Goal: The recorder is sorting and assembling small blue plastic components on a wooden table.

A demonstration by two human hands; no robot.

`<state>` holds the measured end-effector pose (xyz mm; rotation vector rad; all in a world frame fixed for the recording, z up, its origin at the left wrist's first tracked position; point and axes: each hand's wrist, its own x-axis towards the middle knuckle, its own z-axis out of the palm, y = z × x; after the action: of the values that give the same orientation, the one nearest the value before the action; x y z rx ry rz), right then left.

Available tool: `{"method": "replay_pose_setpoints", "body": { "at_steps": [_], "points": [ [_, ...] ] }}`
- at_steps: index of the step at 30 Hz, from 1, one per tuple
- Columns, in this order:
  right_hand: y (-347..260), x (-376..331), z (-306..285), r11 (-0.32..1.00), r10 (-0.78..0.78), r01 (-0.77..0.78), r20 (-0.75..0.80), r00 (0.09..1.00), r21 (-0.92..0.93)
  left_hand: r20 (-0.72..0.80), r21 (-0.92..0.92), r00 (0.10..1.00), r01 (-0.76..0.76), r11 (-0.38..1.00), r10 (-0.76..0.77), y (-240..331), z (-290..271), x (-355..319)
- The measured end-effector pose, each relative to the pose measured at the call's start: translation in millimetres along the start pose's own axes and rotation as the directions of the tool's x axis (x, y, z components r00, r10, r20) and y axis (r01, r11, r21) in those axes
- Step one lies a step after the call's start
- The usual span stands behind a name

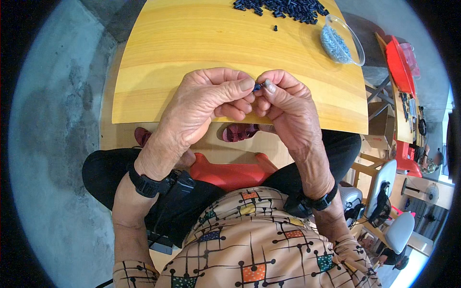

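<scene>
My left hand [211, 93] is closed in a pinch, thumb against forefinger, on a small dark blue cylindrical piece [257, 87] above the table's near edge. From the other side my right hand [288, 101] meets it, its thumb and forefinger pinched at the piece's right end. Whatever lies between those right fingertips is too small and covered to make out. A heap of similar dark blue pieces [300, 9] lies at the table's far side, with one loose piece [275, 28] just in front. Right of the heap stands a clear round bowl [359, 48] of tiny pale blue bits.
The yellow wooden table [168, 48] spans the space before me, its near edge under my hands. A red stool [230, 174] is between my legs. At right are another table with a red tray [400, 65], a cardboard box [379, 127] and grey chairs [382, 187].
</scene>
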<state>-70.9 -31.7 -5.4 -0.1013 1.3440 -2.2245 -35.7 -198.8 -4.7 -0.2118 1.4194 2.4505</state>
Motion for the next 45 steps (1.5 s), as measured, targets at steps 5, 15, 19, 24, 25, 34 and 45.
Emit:
{"method": "replay_pose_setpoints", "body": {
  "at_steps": [5,15,19,24,25,34,45],
  "points": [
    [-1.5,-0.9,-0.7,0.999,0.030,-0.030,-0.010,0.999,-0.021,-0.008,0.000,1.000,0.010,1.000,-0.010,1.0,1.2,-1.1],
    [1.6,-1.3,1.0,0.999,-0.026,0.026,-0.008,1.000,-0.028,0.016,0.010,1.000,-0.015,1.000,0.014,1.8,-0.4,-4.1],
    [3.1,-1.0,2.1,0.999,-0.036,0.035,-0.021,0.999,-0.034,-0.001,0.075,0.999,-0.044,0.996,0.044,2.0,-0.9,-4.0],
    [3.7,-1.1,2.0,0.998,-0.052,0.051,-0.017,0.999,-0.038,-0.021,0.053,0.999,-0.031,0.998,0.033,2.3,-1.7,-3.8],
    [3.5,-1.1,1.2,0.999,-0.046,0.046,-0.003,0.999,-0.001,-0.025,0.049,0.999,-0.031,0.998,0.032,2.8,-1.5,-3.8],
    [0.5,-1.7,-0.6,0.998,-0.016,0.014,0.031,0.999,0.059,-0.037,0.028,0.998,-0.047,0.999,0.048,2.5,-1.8,-3.9],
    [0.1,-2.9,-7.5,0.994,0.019,-0.026,0.066,0.998,0.108,-0.046,0.100,0.992,-0.111,0.989,0.116,4.2,-4.7,-6.1]
  ]
}}
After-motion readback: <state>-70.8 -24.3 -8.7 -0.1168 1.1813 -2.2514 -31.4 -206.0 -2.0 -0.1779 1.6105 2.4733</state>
